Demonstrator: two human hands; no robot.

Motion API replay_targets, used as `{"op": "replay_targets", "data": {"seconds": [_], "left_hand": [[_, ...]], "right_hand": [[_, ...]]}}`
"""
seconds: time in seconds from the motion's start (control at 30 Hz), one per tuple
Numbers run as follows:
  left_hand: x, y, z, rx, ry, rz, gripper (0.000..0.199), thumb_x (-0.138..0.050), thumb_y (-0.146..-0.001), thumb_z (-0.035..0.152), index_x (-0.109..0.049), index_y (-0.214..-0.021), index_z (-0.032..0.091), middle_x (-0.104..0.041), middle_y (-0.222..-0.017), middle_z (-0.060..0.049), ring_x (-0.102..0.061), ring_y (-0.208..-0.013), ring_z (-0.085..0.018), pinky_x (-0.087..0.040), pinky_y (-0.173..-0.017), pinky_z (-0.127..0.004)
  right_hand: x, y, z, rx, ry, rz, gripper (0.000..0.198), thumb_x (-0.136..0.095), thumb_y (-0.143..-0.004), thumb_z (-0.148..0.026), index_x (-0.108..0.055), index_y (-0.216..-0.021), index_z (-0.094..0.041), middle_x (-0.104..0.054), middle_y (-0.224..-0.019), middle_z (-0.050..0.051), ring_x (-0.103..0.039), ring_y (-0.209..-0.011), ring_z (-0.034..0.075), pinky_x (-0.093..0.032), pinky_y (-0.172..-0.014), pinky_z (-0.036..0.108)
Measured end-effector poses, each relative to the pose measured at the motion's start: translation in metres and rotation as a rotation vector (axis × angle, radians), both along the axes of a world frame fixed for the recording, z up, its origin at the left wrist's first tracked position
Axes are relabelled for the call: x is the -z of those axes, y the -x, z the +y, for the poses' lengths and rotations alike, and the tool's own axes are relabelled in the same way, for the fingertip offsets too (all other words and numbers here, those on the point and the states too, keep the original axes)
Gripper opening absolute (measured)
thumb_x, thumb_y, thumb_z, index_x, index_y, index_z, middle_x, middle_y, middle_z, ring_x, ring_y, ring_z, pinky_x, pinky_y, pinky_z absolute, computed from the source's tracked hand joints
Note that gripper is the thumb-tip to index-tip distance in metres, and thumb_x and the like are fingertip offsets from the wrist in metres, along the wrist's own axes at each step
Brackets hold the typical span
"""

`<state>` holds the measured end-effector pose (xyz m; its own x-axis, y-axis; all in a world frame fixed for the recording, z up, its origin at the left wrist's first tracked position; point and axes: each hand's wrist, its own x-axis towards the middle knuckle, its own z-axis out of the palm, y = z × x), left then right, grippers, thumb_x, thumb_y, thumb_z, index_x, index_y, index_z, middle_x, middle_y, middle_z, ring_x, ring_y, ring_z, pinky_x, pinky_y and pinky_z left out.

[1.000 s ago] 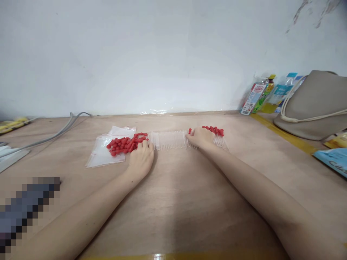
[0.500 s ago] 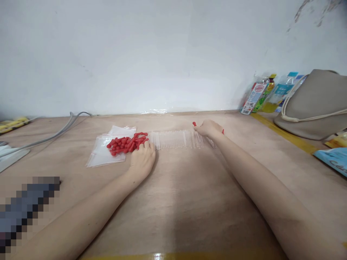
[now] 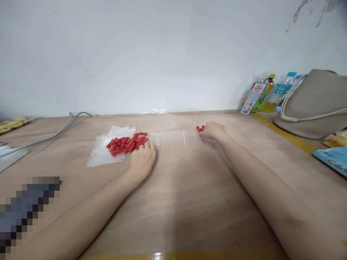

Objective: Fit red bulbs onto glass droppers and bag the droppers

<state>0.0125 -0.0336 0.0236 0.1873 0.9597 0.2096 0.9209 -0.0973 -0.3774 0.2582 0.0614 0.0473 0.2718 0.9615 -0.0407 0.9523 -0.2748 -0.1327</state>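
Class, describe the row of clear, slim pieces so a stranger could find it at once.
On the wooden table, look between the left hand and the right hand. The row of slim pieces lies there, side by side. Unlike the red pieces heaped at its left end, it is see-through.

- A wood-toned surface [image 3: 184, 202], carrying a row of thin clear tubes [image 3: 175, 139] set side by side.
- Just left of the row: flat whitish bags [image 3: 100, 157].
- Far left of it: grey cables [image 3: 58, 133] and, nearer the camera, a pixelated dark object [image 3: 27, 207].
- Well right of it: yellow tape [image 3: 268, 125], bottles [image 3: 282, 89], a taupe drawstring bag [image 3: 314, 101] and a blue packet [image 3: 332, 159].
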Motion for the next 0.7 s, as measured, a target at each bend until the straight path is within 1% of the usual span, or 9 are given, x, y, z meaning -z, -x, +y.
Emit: {"op": "replay_targets", "data": {"seconds": [0.13, 0.37, 0.47, 0.6, 0.7], "left_hand": [[0.001, 0.0, 0.0, 0.007, -0.004, 0.003, 0.032, -0.022, -0.084, 0.003, -0.051, -0.097, 0.007, -0.057, -0.091, -0.016, -0.059, -0.082, -0.028, -0.046, -0.057, -0.032], [0.001, 0.001, 0.0, 0.014, 0.004, 0.003, 0.032, -0.022, -0.083, 0.003, -0.051, -0.096, 0.007, -0.057, -0.09, -0.016, -0.059, -0.082, -0.027, -0.046, -0.057, -0.032], [0.001, 0.001, 0.001, 0.01, 0.009, -0.002, 0.032, -0.022, -0.083, 0.003, -0.051, -0.097, 0.007, -0.057, -0.09, -0.016, -0.059, -0.081, -0.027, -0.046, -0.057, -0.032], [-0.001, 0.001, 0.001, 0.004, 0.024, 0.0, 0.032, -0.023, -0.084, 0.004, -0.051, -0.098, 0.007, -0.057, -0.091, -0.017, -0.059, -0.082, -0.027, -0.046, -0.058, -0.032], [-0.001, 0.001, 0.001, 0.011, 0.027, 0.001, 0.031, -0.023, -0.084, 0.004, -0.051, -0.099, 0.006, -0.057, -0.092, -0.017, -0.059, -0.083, -0.027, -0.046, -0.058, -0.032]], "right_hand": [[-0.006, 0.005, -0.007, -0.03, 0.056, -0.023, 0.027, -0.06, -0.065, -0.034, -0.063, -0.087, -0.018, -0.064, -0.087, 0.009, -0.06, -0.082, 0.025, -0.043, -0.067, 0.035], [-0.008, 0.01, -0.012, -0.023, 0.087, 0.009, 0.027, -0.057, -0.067, -0.03, -0.061, -0.091, -0.019, -0.063, -0.085, 0.009, -0.06, -0.083, 0.024, -0.042, -0.066, 0.034], [-0.004, 0.012, -0.011, -0.022, 0.07, 0.029, 0.025, -0.058, -0.064, -0.03, -0.062, -0.087, -0.02, -0.064, -0.085, 0.007, -0.059, -0.083, 0.023, -0.042, -0.068, 0.034], [0.007, 0.012, -0.005, 0.005, -0.002, 0.063, 0.027, -0.06, -0.058, -0.027, -0.062, -0.085, -0.02, -0.063, -0.081, 0.006, -0.059, -0.083, 0.024, -0.042, -0.068, 0.033], [0.014, 0.007, 0.0, 0.017, -0.031, 0.108, 0.026, -0.059, -0.06, -0.031, -0.062, -0.084, -0.021, -0.064, -0.083, 0.006, -0.059, -0.084, 0.024, -0.042, -0.07, 0.035]]}}
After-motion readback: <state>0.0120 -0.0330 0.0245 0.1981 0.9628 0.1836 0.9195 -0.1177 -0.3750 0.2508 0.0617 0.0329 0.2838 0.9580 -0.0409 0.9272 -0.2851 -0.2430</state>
